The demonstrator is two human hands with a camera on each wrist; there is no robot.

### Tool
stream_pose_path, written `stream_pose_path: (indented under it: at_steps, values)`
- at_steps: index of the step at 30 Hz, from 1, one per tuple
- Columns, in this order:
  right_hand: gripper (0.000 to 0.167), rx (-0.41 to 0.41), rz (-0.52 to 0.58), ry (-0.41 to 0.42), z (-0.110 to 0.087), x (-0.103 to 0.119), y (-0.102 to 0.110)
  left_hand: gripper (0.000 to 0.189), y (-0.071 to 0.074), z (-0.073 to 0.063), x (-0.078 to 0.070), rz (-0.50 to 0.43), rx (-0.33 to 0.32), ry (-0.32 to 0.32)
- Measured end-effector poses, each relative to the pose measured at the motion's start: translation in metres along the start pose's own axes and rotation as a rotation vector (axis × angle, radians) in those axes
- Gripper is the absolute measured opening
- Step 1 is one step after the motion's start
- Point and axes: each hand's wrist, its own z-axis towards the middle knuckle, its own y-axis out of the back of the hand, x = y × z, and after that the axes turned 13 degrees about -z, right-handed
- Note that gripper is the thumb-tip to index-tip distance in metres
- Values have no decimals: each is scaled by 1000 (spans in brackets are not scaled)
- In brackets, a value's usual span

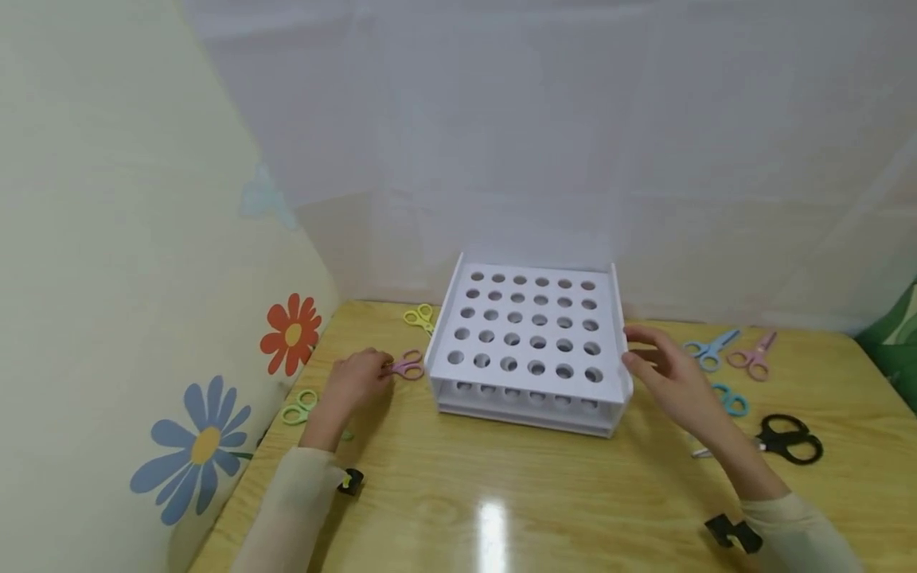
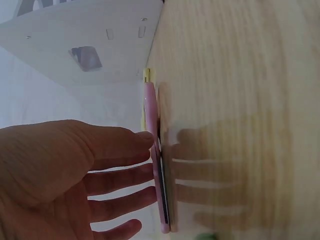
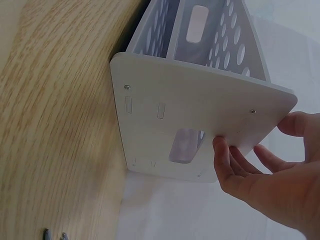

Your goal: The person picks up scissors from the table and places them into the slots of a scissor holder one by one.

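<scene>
My left hand (image 1: 358, 378) reaches down to the table at the left of a white rack. Its thumb and fingertips touch a pair of pink scissors (image 1: 407, 365) lying flat, covering the blade end; in the left wrist view the fingers look loosely straight against the pink scissors (image 2: 151, 107). The white rack (image 1: 530, 391) has rows of round holes in its top and stands on the table against the backdrop. Against its right side panel (image 3: 150, 135) rest the fingertips of my right hand (image 1: 669, 378), the thumb near the panel's upper edge, fingers gently bent.
Yellow scissors (image 1: 421, 316) lie behind the pink ones, and green scissors (image 1: 301, 406) are partly hidden by my left wrist. On the right lie light blue scissors (image 1: 709, 350), another pink pair (image 1: 754, 356), turquoise handles (image 1: 732, 401) and black-handled scissors (image 1: 788, 440).
</scene>
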Motion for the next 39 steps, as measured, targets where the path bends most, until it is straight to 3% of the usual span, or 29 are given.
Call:
stream_pose_path:
  at_steps: [3,9,16,28,39]
  values:
    - [45,1,3,5,0,0,0,32,-2,-1,4,8,4,18]
    - [45,-6,-3,12,1,0,0,28,-5,-1,9,-4,-48,27]
    - [44,-17,-1,13,2,1,1,23,-8,9,10,-55,-61,42]
    - [45,-10,-36,16,0,2,-2,12,-11,3,22,-115,-136,-50]
    - [45,-21,-64,1,0,0,-4,20,-9,6,24,-108,-63,-26]
